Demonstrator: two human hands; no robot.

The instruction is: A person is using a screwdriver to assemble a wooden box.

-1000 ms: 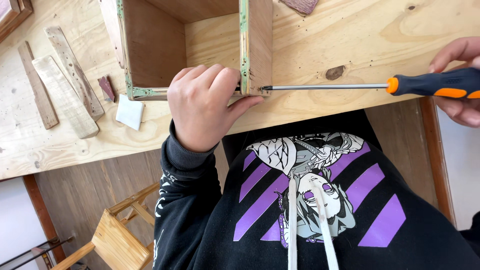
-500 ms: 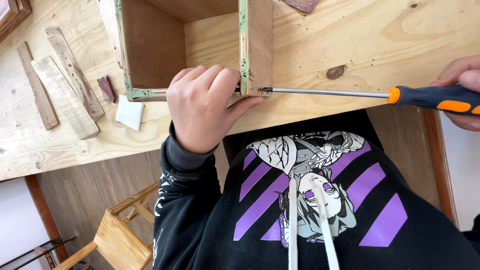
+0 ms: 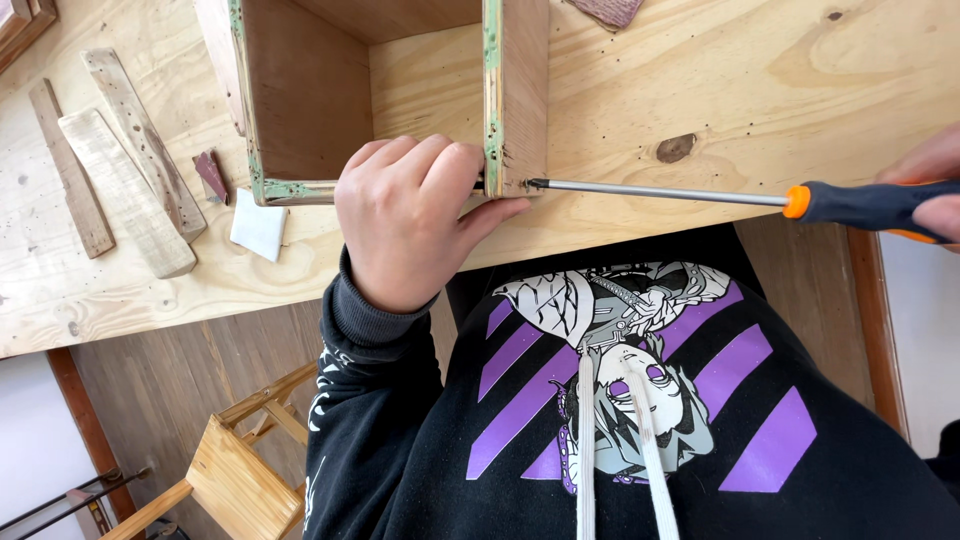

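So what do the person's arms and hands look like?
The hands are bare: no gloves or rings show. The left hand comes out of a black sleeve with a ribbed cuff and small white marks along it. Only the edge of the right hand shows, and its sleeve is out of view.

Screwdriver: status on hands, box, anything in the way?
Left hand braces wooden box at its near corner. Right hand grips screwdriver, tip at the box's side panel. Shaft path unobstructed; wood strips lie off to the left.
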